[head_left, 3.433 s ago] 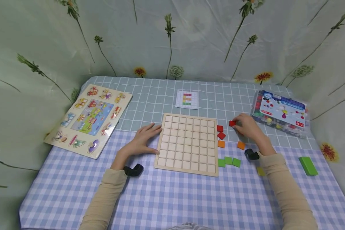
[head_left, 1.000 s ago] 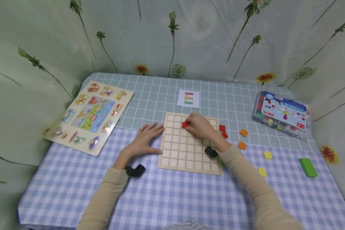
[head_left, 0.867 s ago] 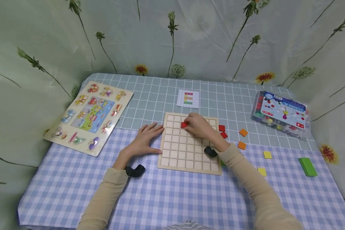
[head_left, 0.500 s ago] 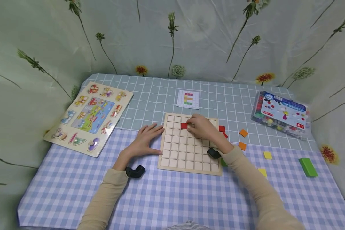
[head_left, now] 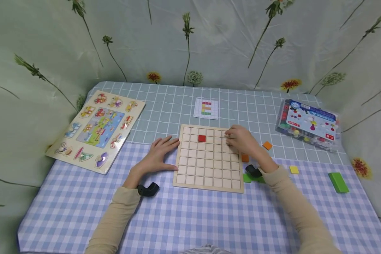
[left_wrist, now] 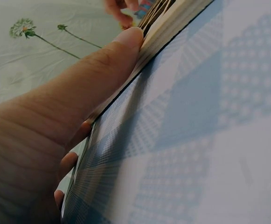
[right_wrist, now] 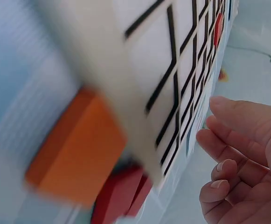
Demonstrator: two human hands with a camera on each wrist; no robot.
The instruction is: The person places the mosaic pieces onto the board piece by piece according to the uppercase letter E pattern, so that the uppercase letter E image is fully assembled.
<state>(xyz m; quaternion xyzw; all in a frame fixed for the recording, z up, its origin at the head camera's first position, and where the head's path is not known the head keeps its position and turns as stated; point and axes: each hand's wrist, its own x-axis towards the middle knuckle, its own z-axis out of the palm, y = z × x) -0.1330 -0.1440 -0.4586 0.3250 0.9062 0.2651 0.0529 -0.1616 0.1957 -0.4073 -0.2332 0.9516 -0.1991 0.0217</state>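
Note:
A square wooden grid board (head_left: 209,164) lies in mid-table, with one red tile (head_left: 201,138) in a cell of its second row. My left hand (head_left: 158,155) rests spread along the board's left side; the left wrist view shows the thumb (left_wrist: 93,77) against that edge. Over the board's right part is my right hand (head_left: 242,141), its fingers loosely bent with nothing between them. Just past the board's right edge, the right wrist view shows an orange tile (right_wrist: 86,154) and red tiles (right_wrist: 119,193), which the right hand hides from the head view.
Green tiles (head_left: 246,177), an orange tile (head_left: 267,145) and a yellow tile (head_left: 293,169) lie to the right, near a green block (head_left: 338,182). Behind the board lies a pattern card (head_left: 206,108). A picture puzzle (head_left: 98,130) is at left, a clear plastic box (head_left: 311,121) at right.
My right hand picked up a red tile at the right, carried it to the grid and let it go there. It has since drawn back rightward. The left hand stays at the board's edge.

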